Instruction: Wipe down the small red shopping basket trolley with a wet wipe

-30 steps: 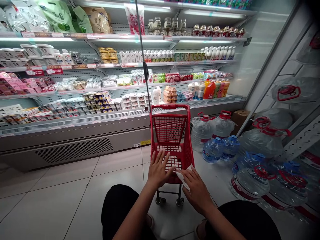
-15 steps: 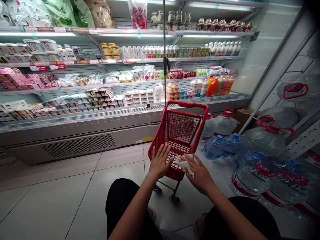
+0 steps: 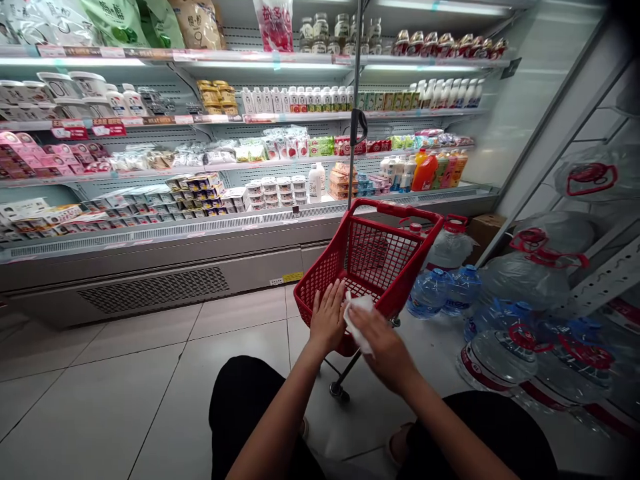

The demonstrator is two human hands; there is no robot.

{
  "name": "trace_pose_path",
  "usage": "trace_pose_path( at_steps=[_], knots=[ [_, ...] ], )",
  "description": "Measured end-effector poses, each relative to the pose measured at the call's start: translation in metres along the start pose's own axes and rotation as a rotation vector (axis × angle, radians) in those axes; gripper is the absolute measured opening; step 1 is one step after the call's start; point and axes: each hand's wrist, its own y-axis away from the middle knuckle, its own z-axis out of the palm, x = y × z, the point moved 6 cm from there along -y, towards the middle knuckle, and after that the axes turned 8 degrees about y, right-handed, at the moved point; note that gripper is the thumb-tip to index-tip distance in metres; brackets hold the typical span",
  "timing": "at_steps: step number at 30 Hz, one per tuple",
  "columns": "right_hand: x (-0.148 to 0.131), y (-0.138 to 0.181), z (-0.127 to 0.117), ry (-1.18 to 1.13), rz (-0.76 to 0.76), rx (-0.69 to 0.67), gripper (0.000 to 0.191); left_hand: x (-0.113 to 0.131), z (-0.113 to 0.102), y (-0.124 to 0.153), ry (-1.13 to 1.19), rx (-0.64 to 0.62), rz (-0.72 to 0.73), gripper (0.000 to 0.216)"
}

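A small red wheeled shopping basket (image 3: pixel 370 257) stands on the tiled floor in front of me, turned with its corner toward me. My left hand (image 3: pixel 329 319) lies flat on its near rim, fingers stretched out. My right hand (image 3: pixel 376 339) presses a white cloth (image 3: pixel 357 315) against the same rim, beside the left hand. A thin metal pole (image 3: pixel 356 100) with a black grip rises from the basket's far side. My knees in black trousers show at the bottom.
An open refrigerated case (image 3: pixel 150 280) with shelves of dairy packs and bottles runs along the back. Large water jugs (image 3: pixel 500 353) with red and blue caps lie stacked on the floor to the right, beside a white rack (image 3: pixel 605 273).
The basket has swung round to the right and tilted, its pole shifting rightward. My right hand with the cloth moved up from the basket's lower edge onto the rim, closer to my left hand.
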Motion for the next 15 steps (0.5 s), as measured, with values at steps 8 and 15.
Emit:
trace_pose_path(
  at_steps=[8, 15],
  knots=[
    [0.049, 0.007, 0.026, 0.157, -0.072, -0.157, 0.077, -0.012, 0.006, 0.005, -0.024, -0.065, 0.053, 0.066],
    [0.091, -0.007, 0.013, 0.261, 0.101, -0.056, 0.061, -0.022, -0.004, -0.007, -0.006, -0.139, -0.053, 0.068]
  ],
)
